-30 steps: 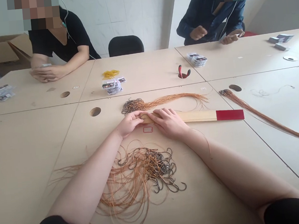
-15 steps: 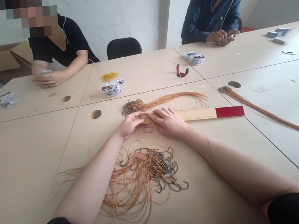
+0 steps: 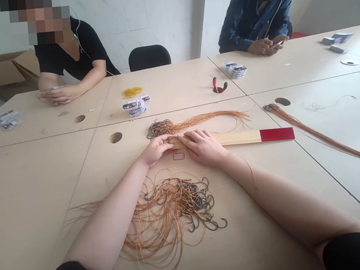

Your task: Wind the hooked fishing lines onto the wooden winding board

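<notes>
We get soft, fairly bright light, probably from the right, where the table looks palest, with small glints on the hooks, blurry print on distant packets and stretched edges.

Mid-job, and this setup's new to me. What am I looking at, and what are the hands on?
No machine: someone works bare-handed, and a camera worn on their head looks forward and down. The left hand is at the left end of a pale strip; the right hand lies over it. Whether they pinch anything finer is too small to tell. On the table, a loose tangle of dark hooks and orange lines lies nearest; a tidier bundle lies beyond the strip, another bundle to the right. Two people sit opposite.
</notes>
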A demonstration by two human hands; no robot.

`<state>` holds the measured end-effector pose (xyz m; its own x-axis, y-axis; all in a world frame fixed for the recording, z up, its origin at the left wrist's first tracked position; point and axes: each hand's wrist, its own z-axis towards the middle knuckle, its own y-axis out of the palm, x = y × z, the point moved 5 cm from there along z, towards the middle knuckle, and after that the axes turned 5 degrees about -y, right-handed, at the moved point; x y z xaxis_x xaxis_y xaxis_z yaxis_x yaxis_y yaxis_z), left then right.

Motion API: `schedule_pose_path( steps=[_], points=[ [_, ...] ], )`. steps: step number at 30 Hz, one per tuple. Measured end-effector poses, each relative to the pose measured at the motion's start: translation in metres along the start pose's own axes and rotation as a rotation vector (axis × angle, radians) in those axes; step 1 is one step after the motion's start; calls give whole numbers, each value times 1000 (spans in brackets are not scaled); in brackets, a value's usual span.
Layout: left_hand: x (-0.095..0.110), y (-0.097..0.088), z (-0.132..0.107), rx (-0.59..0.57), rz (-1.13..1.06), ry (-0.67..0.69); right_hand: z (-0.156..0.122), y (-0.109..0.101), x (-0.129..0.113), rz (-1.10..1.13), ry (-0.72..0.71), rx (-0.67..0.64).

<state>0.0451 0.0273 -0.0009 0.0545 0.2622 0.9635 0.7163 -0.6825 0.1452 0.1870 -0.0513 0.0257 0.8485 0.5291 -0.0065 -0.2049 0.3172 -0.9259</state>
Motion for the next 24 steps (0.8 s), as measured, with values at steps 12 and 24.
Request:
schedule_pose_path(
  steps=[12,24],
  points=[
    [0,0,0,-8,9,28,0,-3,1,-31,38,32],
    [3,6,-5,-53,159,95,-6,-11,-3,-126,-25,262]
  ],
)
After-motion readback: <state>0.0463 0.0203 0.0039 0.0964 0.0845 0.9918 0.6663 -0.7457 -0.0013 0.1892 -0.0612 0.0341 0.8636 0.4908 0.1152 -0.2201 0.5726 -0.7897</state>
